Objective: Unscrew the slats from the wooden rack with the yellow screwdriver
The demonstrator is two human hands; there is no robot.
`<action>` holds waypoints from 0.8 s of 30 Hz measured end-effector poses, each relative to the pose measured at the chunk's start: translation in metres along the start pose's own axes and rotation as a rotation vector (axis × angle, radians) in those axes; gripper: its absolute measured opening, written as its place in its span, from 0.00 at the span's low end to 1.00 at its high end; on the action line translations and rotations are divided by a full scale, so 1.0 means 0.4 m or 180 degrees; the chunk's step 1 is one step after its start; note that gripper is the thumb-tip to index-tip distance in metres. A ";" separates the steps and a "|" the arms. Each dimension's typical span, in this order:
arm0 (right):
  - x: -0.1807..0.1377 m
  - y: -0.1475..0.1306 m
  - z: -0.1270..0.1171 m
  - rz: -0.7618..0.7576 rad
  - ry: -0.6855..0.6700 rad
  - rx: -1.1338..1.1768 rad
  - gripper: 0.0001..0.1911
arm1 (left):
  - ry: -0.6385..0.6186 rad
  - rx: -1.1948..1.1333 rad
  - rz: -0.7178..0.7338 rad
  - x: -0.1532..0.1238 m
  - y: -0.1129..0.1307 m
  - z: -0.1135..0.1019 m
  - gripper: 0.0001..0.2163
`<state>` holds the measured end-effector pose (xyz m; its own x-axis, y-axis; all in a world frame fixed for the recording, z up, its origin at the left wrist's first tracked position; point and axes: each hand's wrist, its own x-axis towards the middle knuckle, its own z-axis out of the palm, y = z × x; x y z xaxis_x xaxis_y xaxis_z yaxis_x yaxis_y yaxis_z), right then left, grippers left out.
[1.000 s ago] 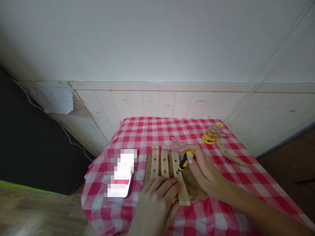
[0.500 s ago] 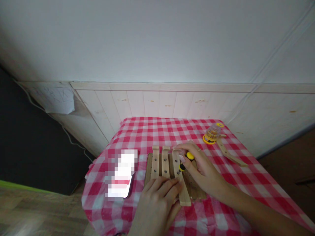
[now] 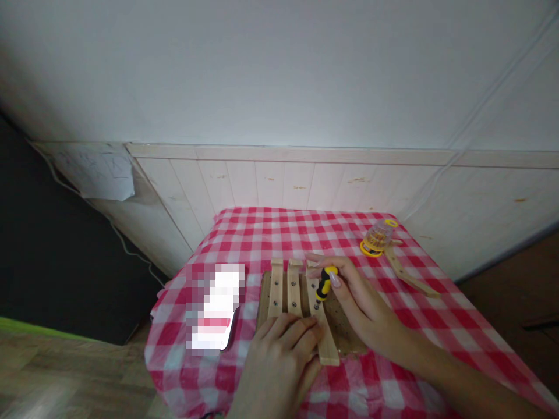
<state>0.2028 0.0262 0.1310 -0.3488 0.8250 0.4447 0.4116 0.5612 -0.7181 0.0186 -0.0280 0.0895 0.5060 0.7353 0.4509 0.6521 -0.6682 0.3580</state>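
Note:
A short screwdriver (image 3: 325,284) with a yellow and black handle is pinched in my right hand (image 3: 358,299). It slants, its tip down at the lower screw of the rightmost curved wooden hook (image 3: 328,343). My left hand (image 3: 282,352) lies across the lower part of the hooks, fingers curled together and gripping the rightmost one. Two similar hooks, a left one (image 3: 276,288) and a middle one (image 3: 293,291), run alongside, each with two dark screws. Beneath them all is a brown wooden board (image 3: 347,326), partly hidden by my hands.
A phone (image 3: 222,302) with a lit, blurred screen lies left of the board. At the back right stands a clear container with yellow ends (image 3: 378,237), beside a loose wooden hook (image 3: 410,276). A red-and-white checked cloth (image 3: 262,230) covers the table, against a panelled wall.
My right-hand fingers have shifted around the screwdriver handle, and more of it shows, turned more upright. My left hand and the hooks have stayed in place.

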 end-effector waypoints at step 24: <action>-0.086 0.056 0.005 -0.0020 0.1079 0.0640 0.07 | -0.0115 0.0066 -0.0035 0.001 0.001 -0.003 0.14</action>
<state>0.2225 0.0101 0.0985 -0.0390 0.8159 0.5769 0.2254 0.5696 -0.7904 0.0183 -0.0280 0.0907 0.5185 0.7466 0.4169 0.6693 -0.6578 0.3455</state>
